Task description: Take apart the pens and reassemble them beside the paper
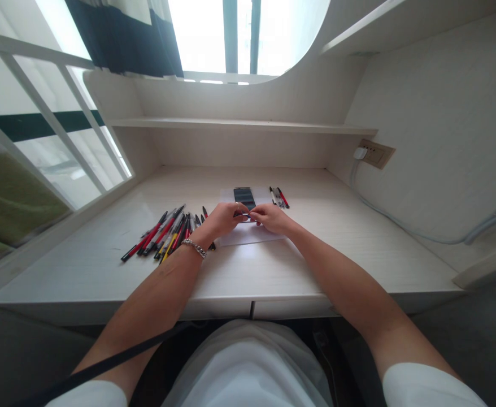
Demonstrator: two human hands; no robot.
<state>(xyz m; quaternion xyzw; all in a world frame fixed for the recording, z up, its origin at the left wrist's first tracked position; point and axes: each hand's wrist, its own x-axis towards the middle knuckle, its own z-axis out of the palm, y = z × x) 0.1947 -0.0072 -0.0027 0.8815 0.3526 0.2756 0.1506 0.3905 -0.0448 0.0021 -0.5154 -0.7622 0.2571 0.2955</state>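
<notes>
Over a white sheet of paper, my left hand and my right hand meet with fingertips pinched together. Between them is a slim pen, mostly hidden by the fingers. Just beyond the hands a dark phone-like slab lies on the paper. A large loose pile of pens, black, red, yellow and clear, spreads to the left of my left hand, partly behind the wrist. Right of the slab, a small group of pens lies side by side.
The white desk has a shelf along its back. A plug in the wall socket feeds a grey cable down the right side. White railings stand at the left. A dark strap crosses below my left arm.
</notes>
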